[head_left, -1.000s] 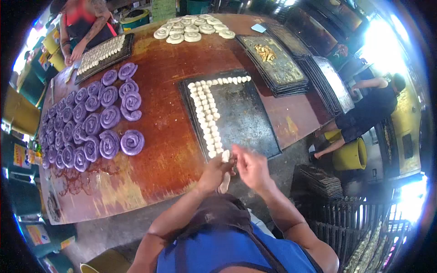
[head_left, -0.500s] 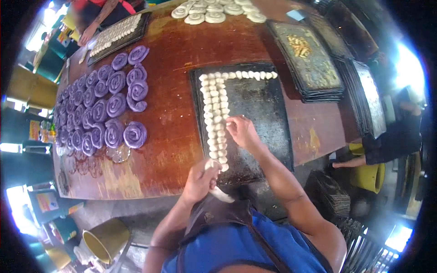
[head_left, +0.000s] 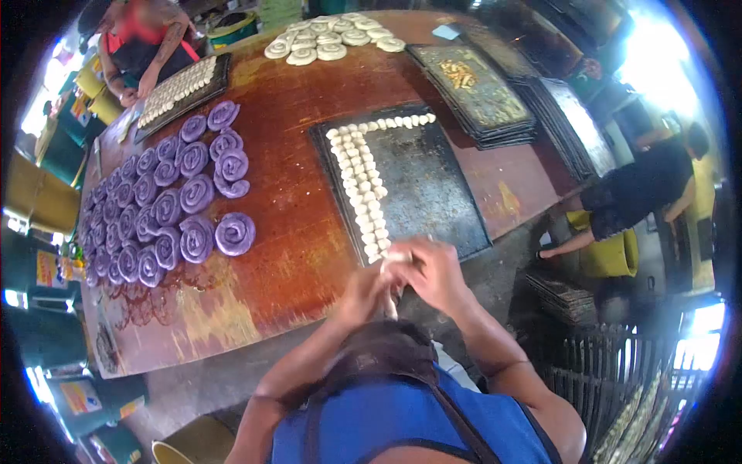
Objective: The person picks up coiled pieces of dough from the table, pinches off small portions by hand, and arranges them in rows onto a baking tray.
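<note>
Both hands meet over the near left corner of a dark baking tray (head_left: 440, 197). Left hand (head_left: 365, 295): fingers curled closed on a pale dough strip (head_left: 390, 305), its lower end hanging below the hand, above the dark apron (head_left: 379, 354). Right hand (head_left: 434, 277): blurred, fingers bent and bunched against the left; whether they pinch a piece cannot be told. Small dough pieces (head_left: 360, 184) sit in close columns along the left side of the tray, with a single row along its far edge; the bare remainder shows a dark, worn surface. The tray lies on a brown-red table (head_left: 282, 193), its finish worn pale near the front edge. Left of the tray, purple dough coils (head_left: 195, 193) are laid close together. Beyond stand white dough coils (head_left: 332, 51). Far right on the table, a tray stack (head_left: 495, 104) carries brown scraps (head_left: 457, 75) on top; further trays (head_left: 572, 127) stand next to it. At the far left corner, a person (head_left: 151, 58) has hands beside a filled tray (head_left: 179, 93). Off the right side of the table, a second person (head_left: 641, 185) in dark clothing is near a yellow bucket (head_left: 610, 257).
</note>
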{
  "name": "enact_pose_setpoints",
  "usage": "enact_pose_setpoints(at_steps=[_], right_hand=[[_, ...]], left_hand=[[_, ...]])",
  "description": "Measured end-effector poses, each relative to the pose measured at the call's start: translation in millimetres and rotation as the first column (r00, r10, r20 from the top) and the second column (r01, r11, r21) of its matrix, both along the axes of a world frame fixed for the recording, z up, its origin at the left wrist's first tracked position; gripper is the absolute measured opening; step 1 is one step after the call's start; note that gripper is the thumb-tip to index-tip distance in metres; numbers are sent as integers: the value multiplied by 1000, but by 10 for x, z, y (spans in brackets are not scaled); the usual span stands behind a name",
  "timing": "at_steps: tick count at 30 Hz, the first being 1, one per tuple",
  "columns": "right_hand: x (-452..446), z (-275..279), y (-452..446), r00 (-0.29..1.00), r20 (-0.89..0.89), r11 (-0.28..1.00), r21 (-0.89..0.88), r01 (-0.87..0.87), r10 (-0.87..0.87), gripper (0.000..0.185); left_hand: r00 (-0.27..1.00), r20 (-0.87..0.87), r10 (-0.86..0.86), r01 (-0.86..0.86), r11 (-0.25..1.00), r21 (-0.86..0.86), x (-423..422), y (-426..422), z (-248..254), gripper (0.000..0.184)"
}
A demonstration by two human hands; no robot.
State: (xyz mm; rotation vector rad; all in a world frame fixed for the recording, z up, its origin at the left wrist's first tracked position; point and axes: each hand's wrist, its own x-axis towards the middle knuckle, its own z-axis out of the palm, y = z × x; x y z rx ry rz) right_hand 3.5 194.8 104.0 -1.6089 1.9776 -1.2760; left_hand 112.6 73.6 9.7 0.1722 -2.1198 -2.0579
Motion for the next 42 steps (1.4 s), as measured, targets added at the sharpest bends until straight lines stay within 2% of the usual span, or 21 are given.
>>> enact_pose_setpoints(at_steps=[3, 6, 9, 11, 12, 14, 15, 16, 17, 19, 23, 25, 27, 29, 30, 31, 33, 36, 38, 39, 42], right_hand=[[84, -141, -61, 944, -107, 915, 235, 328, -311, 14], [2, -209, 75, 863, -215, 888, -170, 428, -457, 14], [-108, -146, -119, 848, -397, 912, 61, 406, -351, 12], [-291, -198, -199, 886, -325, 943, -72, 326, -331, 24], [-366, -194, -174, 973, 46, 974, 32, 223, -224, 28], [-646, -248, -42, 822, 569, 992, 124, -39, -39, 29], [-780, -328, -109, 806, 591, 990, 128, -58, -29, 29], [-949, -446, -221, 855, 459, 928, 367, 64, -241, 20], [-1115, -589, -345, 871, 270, 801, 563, 203, -411, 17], [-1407, -1278, -590, 938, 164, 895, 387, 223, -304, 17], [-1470, -1598, -818, 969, 15, 961, 132, 243, -247, 20], [-1487, -1643, -846, 972, 15, 956, 188, 226, -233, 25], [-1383, -1397, -767, 971, -2, 948, 216, 235, -240, 30], [-945, -565, -413, 926, 241, 900, 399, 178, -290, 36], [-682, -294, -219, 958, 230, 961, 254, 110, -170, 33], [-436, -122, -49, 980, 192, 993, 112, 27, -49, 31], [-106, -9, 149, 984, 101, 988, 28, -153, 150, 24], [30, -257, 13, 983, 13, 980, 71, 184, -185, 25], [180, -66, -66, 938, 83, 823, 510, 250, -337, 33], [229, -440, 11, 953, -197, 972, -11, 234, -232, 48], [88, -426, 162, 965, -110, 968, 63, 244, -236, 36]], left_hand=[[986, 164, -38, -64, 814, 578, -127, 166, 0, 38], [992, 100, 74, -108, 905, 412, -259, 299, 74, 29], [989, 146, 14, -50, 966, 253, -259, 263, 267, 22], [989, 146, 8, -44, 969, 244, -295, 160, 219, 19], [997, 69, 22, -33, 987, 160, -237, 99, 138, 19], [965, 12, 262, -205, 726, 656, -197, -153, 232, 18], [879, 156, 451, -243, 141, 960, -252, -297, 432, 23], [866, 176, 469, -267, 134, 954, -285, -282, 459, 23], [827, 293, 480, -500, 389, 774, -307, -270, 475, 24], [817, 466, 340, -507, 808, 301, -317, -110, 318, 20], [776, 549, 312, -538, 782, 315, -226, -45, 366, 11], [748, 234, 621, -556, 392, 733, -198, -211, 75, 10], [763, 257, 593, -523, 332, 785, -181, -254, -57, 17], [787, 310, 534, -617, 692, 374, -306, -75, 208, 28], [804, 299, 514, -594, 706, 384, -230, 3, 368, 28], [907, 26, 420, -420, 907, 5, -113, 102, 536, 31], [959, -213, 190, -263, 875, -405, 35, 150, 609, 35], [980, 197, -37, -4, 979, 206, 78, 66, 57, 33], [983, 184, -24, -60, 897, 438, 36, 156, 101, 33], [980, 198, -4, -126, 759, 639, -13, 194, 121, 35], [956, 295, -15, -113, 904, 413, -95, 83, 314, 26]])
